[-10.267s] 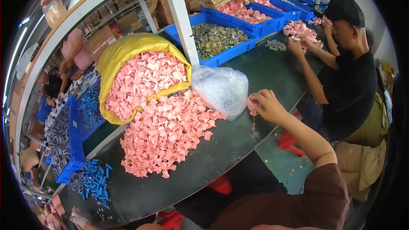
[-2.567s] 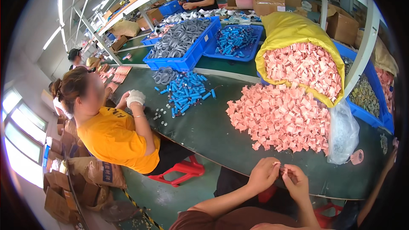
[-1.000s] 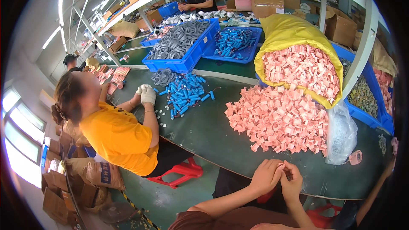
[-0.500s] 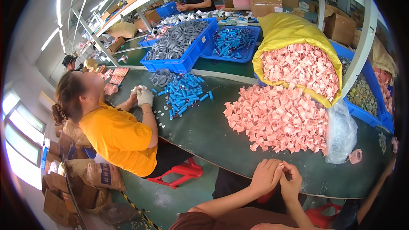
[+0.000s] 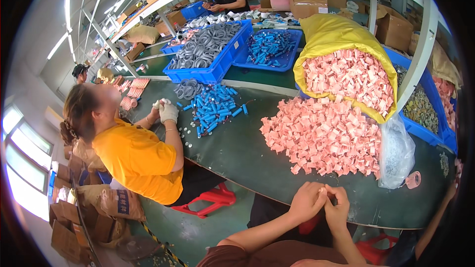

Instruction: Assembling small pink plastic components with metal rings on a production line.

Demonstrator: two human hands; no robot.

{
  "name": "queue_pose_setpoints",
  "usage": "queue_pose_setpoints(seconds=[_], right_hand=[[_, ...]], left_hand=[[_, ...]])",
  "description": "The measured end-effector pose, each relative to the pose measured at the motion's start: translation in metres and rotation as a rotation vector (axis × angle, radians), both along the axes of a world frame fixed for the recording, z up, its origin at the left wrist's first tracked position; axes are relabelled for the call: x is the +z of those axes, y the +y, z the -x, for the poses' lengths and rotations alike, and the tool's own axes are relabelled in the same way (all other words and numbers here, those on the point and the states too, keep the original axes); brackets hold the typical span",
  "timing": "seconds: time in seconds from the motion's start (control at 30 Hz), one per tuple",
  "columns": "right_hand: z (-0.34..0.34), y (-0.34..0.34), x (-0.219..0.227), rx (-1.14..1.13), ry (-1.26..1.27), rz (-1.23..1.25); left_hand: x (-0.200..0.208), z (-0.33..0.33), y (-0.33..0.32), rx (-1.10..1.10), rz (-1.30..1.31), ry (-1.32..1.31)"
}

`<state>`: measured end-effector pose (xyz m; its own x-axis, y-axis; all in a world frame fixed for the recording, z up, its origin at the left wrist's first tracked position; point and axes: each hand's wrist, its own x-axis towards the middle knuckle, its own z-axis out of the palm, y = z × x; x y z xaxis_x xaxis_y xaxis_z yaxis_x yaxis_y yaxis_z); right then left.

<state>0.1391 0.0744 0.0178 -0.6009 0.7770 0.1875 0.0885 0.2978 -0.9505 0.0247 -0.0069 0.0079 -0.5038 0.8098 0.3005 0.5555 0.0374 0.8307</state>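
My left hand point(image 5: 306, 201) and my right hand point(image 5: 337, 210) meet at the table's front edge, fingertips pressed together. Both are closed in a pinch. Whatever lies between the fingertips is too small or hidden to name. Just beyond them a large heap of pink plastic parts point(image 5: 321, 136) covers the green tabletop point(image 5: 232, 153). More pink parts spill from the mouth of a yellow sack point(image 5: 324, 29) lying behind the heap. A clear plastic bag point(image 5: 397, 155) rests against the heap's right side, and a single pink part point(image 5: 412, 180) lies beside it.
To the left sits a co-worker in an orange shirt point(image 5: 133, 160), gloved hands near a pile of blue cylinders point(image 5: 213, 109). Behind are blue crates of grey rings point(image 5: 210, 44) and blue cylinders point(image 5: 269, 47). A metal post point(image 5: 418, 44) stands at right; another person's arm point(image 5: 438, 217) reaches in there.
My joined hands have shifted very slightly left, with the fingers still pressed together. The heap and the crates look the same.
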Motion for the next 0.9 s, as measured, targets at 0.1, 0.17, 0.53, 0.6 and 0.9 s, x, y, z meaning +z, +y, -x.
queue_pose_setpoints(seconds=[0.1, 0.17, 0.53, 0.6, 0.9], right_hand=[[-0.001, 0.004, 0.02, -0.009, -0.097, -0.379], [-0.006, 0.008, 0.018, 0.011, -0.061, -0.341], [-0.019, 0.015, -0.001, 0.081, -0.03, 0.126], [-0.015, 0.015, 0.003, 0.099, -0.019, 0.163], [-0.028, 0.021, -0.003, 0.159, -0.039, 0.504]], left_hand=[[-0.007, 0.002, -0.007, -0.014, -0.032, -0.16], [-0.009, 0.001, -0.011, -0.03, -0.048, -0.22], [0.004, 0.006, -0.003, -0.139, -0.044, -0.168], [0.012, 0.009, -0.003, -0.108, 0.035, -0.091], [-0.009, 0.003, 0.0, -0.144, -0.112, -0.034]])
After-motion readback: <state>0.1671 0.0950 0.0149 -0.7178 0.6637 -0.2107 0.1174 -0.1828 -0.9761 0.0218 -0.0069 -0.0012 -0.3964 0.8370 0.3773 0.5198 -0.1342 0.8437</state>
